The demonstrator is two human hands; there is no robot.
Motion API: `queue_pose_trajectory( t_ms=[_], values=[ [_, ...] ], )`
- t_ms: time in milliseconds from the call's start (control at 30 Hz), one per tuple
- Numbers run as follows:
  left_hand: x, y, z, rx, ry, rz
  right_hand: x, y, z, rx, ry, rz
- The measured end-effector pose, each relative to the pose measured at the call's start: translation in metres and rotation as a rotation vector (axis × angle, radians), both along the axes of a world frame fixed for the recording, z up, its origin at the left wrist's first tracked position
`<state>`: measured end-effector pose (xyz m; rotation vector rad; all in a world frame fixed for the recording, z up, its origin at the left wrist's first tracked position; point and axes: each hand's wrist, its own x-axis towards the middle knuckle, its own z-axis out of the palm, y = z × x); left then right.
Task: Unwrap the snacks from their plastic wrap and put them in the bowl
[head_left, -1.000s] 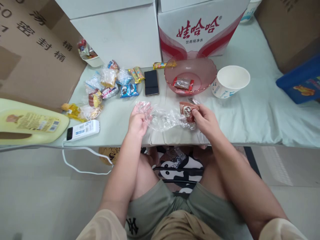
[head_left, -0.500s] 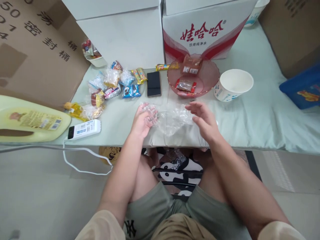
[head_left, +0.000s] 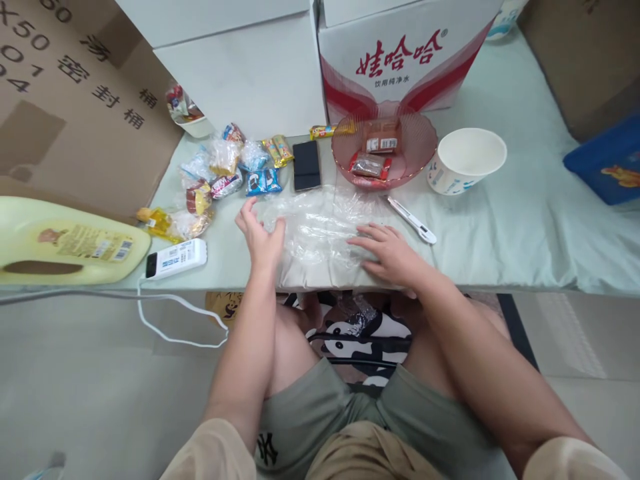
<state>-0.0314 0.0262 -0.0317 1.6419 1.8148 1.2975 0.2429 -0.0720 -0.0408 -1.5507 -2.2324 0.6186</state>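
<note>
A crumpled sheet of clear plastic film (head_left: 320, 230) lies on the table between my hands, near the front edge. My left hand (head_left: 263, 237) is at its left side, thumb and fingers apart. On the film's right side rests my right hand (head_left: 393, 253), fingers spread and touching it. A white utility knife (head_left: 413, 220) lies just beyond my right hand. Behind the film stands a pink glass bowl (head_left: 425, 157) with several wrapped snacks in it. A dark phone (head_left: 307, 165) lies left of the bowl.
Several small snack packets (head_left: 225, 157) are heaped at the left. A white paper cup (head_left: 470, 163) stands right of the bowl. White cartons (head_left: 245, 73) line the back. At the left are a yellow jug (head_left: 75, 240) and a white power bank (head_left: 177, 259) with a cable hanging down.
My hands have moved apart and lower, and the plastic film has spread flatter on the table. The utility knife now shows fully beside my right hand.
</note>
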Motion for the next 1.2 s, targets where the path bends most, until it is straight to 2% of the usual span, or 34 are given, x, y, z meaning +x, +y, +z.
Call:
queue_pose_trajectory(
  t_ms=[67, 133, 233, 300, 400, 533, 633, 733, 800, 867, 933, 1033, 1100, 1200],
  values=[
    [-0.007, -0.008, 0.005, 0.108, 0.125, -0.09, -0.002, 0.003, 0.003, 0.079, 0.039, -0.037],
    [-0.009, -0.017, 0.012, 0.131, 0.249, -0.328, -0.002, 0.007, 0.008, 0.18, 0.162, -0.118],
    [-0.007, -0.029, 0.019, -0.058, 0.45, -0.787, 0.0, 0.011, 0.016, 0.239, 0.456, -0.333],
    [-0.005, -0.032, 0.021, -0.2, 0.547, -0.91, 0.003, 0.015, 0.018, 0.173, 0.659, -0.528],
    [-0.007, -0.029, 0.021, -0.233, 0.538, -0.826, 0.009, 0.02, 0.019, 0.061, 0.841, -0.744],
    [-0.016, -0.018, 0.018, -0.119, 0.352, -0.621, 0.016, 0.02, 0.019, 0.022, 0.838, -0.799],
    [-0.018, -0.016, 0.018, -0.125, 0.029, -0.589, 0.019, 0.016, 0.018, -0.006, 0.785, -0.688],
    [-0.015, -0.017, 0.022, -0.259, -0.346, -0.586, 0.017, 0.011, 0.019, -0.021, 0.663, -0.465],
    [-0.014, -0.016, 0.025, -0.332, -0.473, -0.52, 0.014, 0.007, 0.021, -0.016, 0.573, -0.394],
    [-0.014, -0.013, 0.026, -0.383, -0.512, -0.434, 0.009, 0.005, 0.023, 0.043, 0.546, -0.418],
    [-0.015, -0.01, 0.024, -0.415, -0.496, -0.365, 0.005, 0.004, 0.022, 0.118, 0.607, -0.47],
    [-0.016, -0.008, 0.021, -0.374, -0.47, -0.295, 0.001, 0.006, 0.017, 0.109, 0.778, -0.492],
    [-0.017, -0.011, 0.021, -0.356, -0.506, -0.313, 0.0, 0.008, 0.014, 0.041, 0.855, -0.528],
    [-0.017, -0.017, 0.026, -0.467, -0.537, -0.422, 0.0, 0.011, 0.011, -0.025, 0.838, -0.621]
  ],
)
